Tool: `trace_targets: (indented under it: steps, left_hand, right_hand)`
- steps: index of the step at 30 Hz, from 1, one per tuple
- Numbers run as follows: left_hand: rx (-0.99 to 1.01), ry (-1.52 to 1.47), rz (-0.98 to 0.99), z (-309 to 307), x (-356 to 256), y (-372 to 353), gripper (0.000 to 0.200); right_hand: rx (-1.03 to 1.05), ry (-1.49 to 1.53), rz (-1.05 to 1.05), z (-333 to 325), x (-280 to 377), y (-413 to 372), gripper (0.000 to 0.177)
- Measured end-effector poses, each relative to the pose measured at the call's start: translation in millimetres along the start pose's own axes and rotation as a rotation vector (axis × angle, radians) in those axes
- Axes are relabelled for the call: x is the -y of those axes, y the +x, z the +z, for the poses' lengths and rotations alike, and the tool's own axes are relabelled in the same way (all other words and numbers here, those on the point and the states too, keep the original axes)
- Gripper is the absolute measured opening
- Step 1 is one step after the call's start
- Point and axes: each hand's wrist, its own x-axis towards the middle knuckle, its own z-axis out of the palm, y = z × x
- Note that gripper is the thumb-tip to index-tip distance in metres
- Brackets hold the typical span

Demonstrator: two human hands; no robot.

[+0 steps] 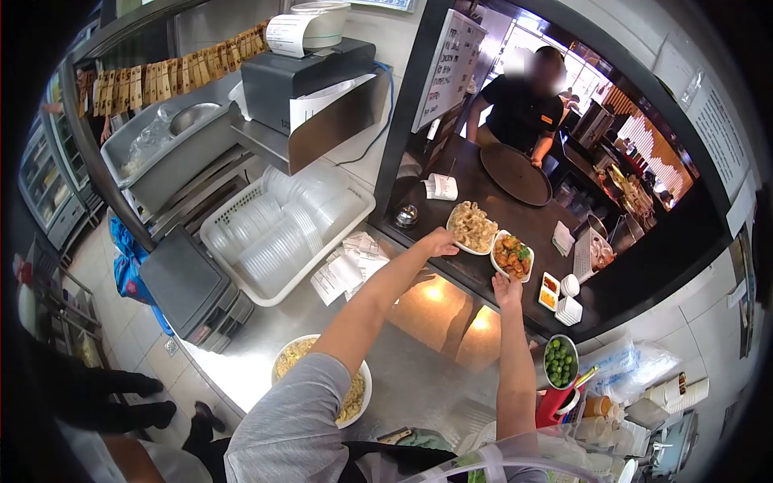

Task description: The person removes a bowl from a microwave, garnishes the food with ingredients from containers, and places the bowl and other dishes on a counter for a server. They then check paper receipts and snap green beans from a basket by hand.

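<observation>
My left hand [440, 242] grips the near-left rim of a white bowl of pale brown fried pieces [472, 226]. In my right hand [507, 289] is the near edge of a second white bowl, filled with orange-red glazed pieces and green garnish [513, 255]. Both arms reach through the serving window, and the two bowls sit side by side at the dark counter [463, 169], their rims nearly touching. Some of my fingers are hidden beneath the bowls.
Beyond the counter a person [519, 105] in black stands by a round dark tray [515, 173]. Sauce dishes [549, 291] lie to the right. A crate of clear plastic lids [278, 233], receipts [350, 266], a printer [302, 76], a large bowl [366, 394] and green limes [560, 362] surround my arms.
</observation>
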Motion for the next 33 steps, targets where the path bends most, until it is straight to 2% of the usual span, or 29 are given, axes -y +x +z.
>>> trace_targets:
  steps: [1,2,4,6,7,8,9,11,12,14,15,17,20,22,23,26,29,30,32,33]
  left_hand:
    - [-0.047,0.045,-0.002,5.8,-0.5,-5.4,0.043]
    - [-0.099,0.138,-0.007,11.5,-1.1,-11.2,0.057]
    - [0.007,0.453,0.053,19.5,-12.2,-54.1,0.065]
    - [0.184,0.694,0.104,15.1,-13.6,-91.7,0.071]
    - [0.266,0.675,0.133,12.1,-13.4,-119.6,0.065]
    - [0.439,0.644,0.138,-0.7,-9.9,-135.0,0.062]
    - [0.53,0.687,0.139,-0.3,-24.2,-182.4,0.059]
    - [0.647,0.784,0.118,-16.1,-37.6,-245.1,0.056]
    - [0.629,0.853,0.107,-24.5,-42.5,-272.9,0.055]
    - [0.6,0.927,0.275,-59.1,-44.7,-316.0,0.05]
    - [0.484,1.126,0.384,-70.8,-47.6,-338.8,0.047]
    - [0.256,1.017,0.386,-89.3,-43.4,-395.0,0.047]
    - [0.047,1.003,0.38,-109.9,-23.0,-459.9,0.048]
    - [0.002,1.072,0.268,-141.1,5.6,-478.8,0.048]
    - [-0.021,1.106,0.211,-155.7,24.1,-483.4,0.048]
    - [-0.097,1.146,0.21,-184.8,80.7,-486.1,0.043]
    - [-0.339,1.2,0.055,-179.5,118.7,-485.7,0.036]
    - [-0.334,1.061,0.054,-178.2,133.4,-486.4,0.036]
    - [-0.324,0.792,0.061,-174.2,154.5,-488.7,0.035]
    - [-0.378,0.748,0.088,-166.1,160.7,-493.0,0.034]
  right_hand:
    - [0.001,-0.098,0.028,-2.3,1.5,1.4,0.038]
    - [0.0,-0.194,0.056,-6.3,3.2,1.5,0.039]
    - [0.03,-0.476,0.071,0.7,6.4,-32.9,0.035]
    - [0.389,-0.906,0.049,3.8,5.4,-81.1,0.029]
    - [0.571,-1.114,0.04,1.7,2.9,-104.8,0.026]
    - [0.779,-1.215,0.117,0.1,-2.9,-133.5,0.023]
    - [0.987,-1.302,0.204,-4.8,-13.8,-162.9,0.019]
    - [1.274,-1.622,0.224,-22.6,-45.9,-216.9,0.024]
    - [1.362,-1.736,0.225,-29.7,-58.0,-244.2,0.025]
    - [1.564,-1.95,0.231,-45.0,-76.1,-289.8,0.028]
    - [1.598,-1.937,0.288,-62.1,-87.7,-300.7,0.027]
    - [1.67,-1.922,0.358,-87.0,-111.3,-307.0,0.026]
    - [1.591,-1.965,0.464,-89.2,-109.5,-316.3,0.019]
    - [1.522,-1.812,0.595,-89.4,-101.2,-301.7,0.013]
    - [1.477,-1.858,0.561,-89.7,-97.7,-290.2,0.013]
    - [1.382,-1.948,0.469,-85.1,-88.5,-275.8,0.015]
    - [1.224,-2.173,0.234,-65.4,-82.2,-322.0,0.022]
    - [1.236,-2.292,0.107,-54.0,-78.7,-345.9,0.028]
    - [1.082,-2.278,-0.05,-76.4,-98.0,-338.3,0.028]
    - [1.002,-2.266,-0.127,-83.4,-105.1,-335.1,0.029]
